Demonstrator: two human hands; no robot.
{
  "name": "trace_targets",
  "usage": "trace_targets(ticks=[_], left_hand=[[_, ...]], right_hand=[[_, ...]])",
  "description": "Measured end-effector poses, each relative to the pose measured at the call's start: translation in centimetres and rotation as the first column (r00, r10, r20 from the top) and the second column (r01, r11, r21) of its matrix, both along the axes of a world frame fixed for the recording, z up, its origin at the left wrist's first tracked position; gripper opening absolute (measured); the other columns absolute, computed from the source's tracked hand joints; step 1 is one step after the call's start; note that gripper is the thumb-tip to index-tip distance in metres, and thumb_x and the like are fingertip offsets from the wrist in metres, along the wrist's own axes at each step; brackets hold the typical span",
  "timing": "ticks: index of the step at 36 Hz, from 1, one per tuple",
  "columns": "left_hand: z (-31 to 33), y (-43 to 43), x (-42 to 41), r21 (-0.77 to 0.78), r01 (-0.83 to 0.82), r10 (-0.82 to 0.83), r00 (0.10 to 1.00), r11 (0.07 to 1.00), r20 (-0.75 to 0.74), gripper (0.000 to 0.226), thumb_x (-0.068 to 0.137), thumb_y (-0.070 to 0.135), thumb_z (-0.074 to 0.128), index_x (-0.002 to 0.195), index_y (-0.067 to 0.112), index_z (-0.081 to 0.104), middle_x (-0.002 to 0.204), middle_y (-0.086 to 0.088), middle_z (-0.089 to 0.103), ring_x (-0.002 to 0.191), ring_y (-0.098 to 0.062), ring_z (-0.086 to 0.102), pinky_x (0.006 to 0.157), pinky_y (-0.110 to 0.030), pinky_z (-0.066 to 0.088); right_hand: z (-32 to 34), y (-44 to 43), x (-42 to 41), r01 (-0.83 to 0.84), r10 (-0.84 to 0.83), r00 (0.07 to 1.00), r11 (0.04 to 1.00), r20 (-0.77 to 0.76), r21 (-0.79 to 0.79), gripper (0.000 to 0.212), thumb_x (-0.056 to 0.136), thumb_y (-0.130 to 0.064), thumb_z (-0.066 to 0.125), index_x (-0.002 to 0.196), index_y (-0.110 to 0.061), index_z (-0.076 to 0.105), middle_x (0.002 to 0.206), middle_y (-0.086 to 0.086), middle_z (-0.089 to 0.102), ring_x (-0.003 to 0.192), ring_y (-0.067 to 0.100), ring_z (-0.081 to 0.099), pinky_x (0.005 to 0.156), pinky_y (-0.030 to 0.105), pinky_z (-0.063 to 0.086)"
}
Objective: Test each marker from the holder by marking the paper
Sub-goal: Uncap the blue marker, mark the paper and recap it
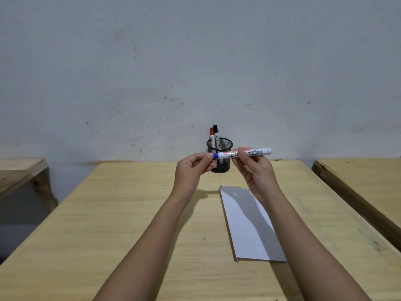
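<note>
I hold a white board marker with a blue cap level in the air, in front of the black mesh holder. My left hand pinches the blue cap end. My right hand grips the white barrel. The holder stands at the far edge of the table and contains a red-capped marker and a black-capped marker, both upright. A white sheet of paper lies flat on the table below my right forearm, which covers its right part.
The wooden table stands against a grey wall. Another wooden table is to the right across a gap, and a third is to the left.
</note>
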State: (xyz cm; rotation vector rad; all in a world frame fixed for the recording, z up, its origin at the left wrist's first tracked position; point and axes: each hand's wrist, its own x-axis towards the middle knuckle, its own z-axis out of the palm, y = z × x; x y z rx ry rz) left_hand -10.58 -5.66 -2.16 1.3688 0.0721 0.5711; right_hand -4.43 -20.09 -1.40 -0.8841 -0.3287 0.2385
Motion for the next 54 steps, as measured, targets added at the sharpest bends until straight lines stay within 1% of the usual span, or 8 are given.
trace_targets(ticks=[10,15,22,26,36,43,46,54], left_hand=[[-0.3,1.4,0.4,-0.13,-0.076,0.07,0.996,0.989,-0.048,0.019,0.091,0.014,0.058,0.087,-0.001,0.069,0.058,0.003,0.071,0.057,-0.002,0.065,0.062,-0.01,0.053],[-1.1,3.5,0.5,0.192,-0.214,0.235,0.967,0.958,-0.099,0.008,0.084,0.013,0.067,0.083,0.006,0.071,0.066,-0.001,0.069,0.06,0.0,0.065,0.07,-0.013,0.053],[-4.5,4.4,0.9,0.622,-0.134,0.371,0.889,0.771,-0.267,0.009,0.081,0.0,0.06,0.074,0.004,0.063,0.064,-0.004,0.053,0.055,-0.013,0.045,0.043,-0.008,0.035],[-6.1,4.9,1.4,0.759,-0.003,0.401,0.851,0.651,-0.34,0.007,0.08,0.005,0.058,0.08,0.003,0.065,0.081,-0.01,0.061,0.065,-0.017,0.053,0.059,-0.026,0.044],[-7.2,4.7,2.6,0.822,0.141,0.363,0.847,0.551,-0.389,0.034,0.086,0.019,0.062,0.116,0.004,0.059,0.111,-0.011,0.057,0.09,-0.018,0.053,0.076,-0.025,0.042],[-6.6,2.4,1.0,0.812,-0.192,0.391,0.919,0.552,-0.049,0.037,0.09,0.023,0.056,0.124,0.012,0.05,0.124,0.004,0.043,0.11,-0.012,0.046,0.086,-0.024,0.044],[-6.6,0.5,0.5,0.825,-0.105,0.272,0.96,0.555,-0.061,0.035,0.091,0.027,0.053,0.124,0.015,0.052,0.122,0.007,0.047,0.107,-0.008,0.049,0.084,-0.012,0.036],[-8.6,-1.0,0.3,0.84,0.131,0.102,0.971,0.527,-0.216,0.039,0.091,0.042,0.05,0.124,0.022,0.056,0.132,0.009,0.051,0.123,-0.005,0.042,0.095,-0.023,0.038]], right_hand=[[0.0,-0.1,0.9,-0.043,0.041,0.994,0.999,0.099,0.017,0.015,0.074,-0.007,0.062,0.089,-0.006,0.062,0.082,-0.001,0.074,0.084,0.01,0.07,0.079,0.018,0.056],[-1.0,-0.6,1.8,0.082,-0.081,0.995,0.996,0.058,-0.017,0.006,0.084,-0.002,0.061,0.089,-0.006,0.063,0.083,0.001,0.07,0.083,0.009,0.07,0.086,0.021,0.056],[-3.6,-0.8,3.1,0.229,-0.224,0.973,0.949,0.048,-0.215,0.013,0.088,-0.006,0.061,0.099,0.001,0.06,0.098,0.015,0.061,0.088,0.017,0.067,0.084,0.019,0.056],[-4.2,-1.2,3.1,0.251,-0.237,0.968,0.915,0.081,-0.316,0.014,0.089,-0.008,0.06,0.101,0.0,0.06,0.093,0.011,0.063,0.088,0.016,0.065,0.087,0.027,0.055],[-4.5,-1.9,3.0,0.289,-0.248,0.957,0.825,0.148,-0.486,0.006,0.089,-0.02,0.06,0.089,-0.014,0.06,0.084,0.002,0.063,0.073,0.012,0.058,0.064,0.024,0.046],[-5.0,-1.4,3.5,0.236,-0.23,0.971,0.897,0.061,-0.372,0.014,0.094,-0.023,0.054,0.087,-0.012,0.052,0.089,0.012,0.071,0.057,0.009,0.061,0.057,0.019,0.052],[-5.2,-0.9,3.6,0.225,-0.228,0.973,0.92,0.028,-0.321,0.01,0.091,-0.018,0.059,0.088,-0.012,0.051,0.092,0.018,0.068,0.06,0.01,0.063,0.061,0.019,0.055],[-6.2,0.5,3.9,0.272,-0.279,0.959,0.869,0.044,-0.414,0.021,0.077,-0.008,0.074,0.082,-0.015,0.054,0.077,0.005,0.059,0.061,0.011,0.056,0.053,0.014,0.047]])
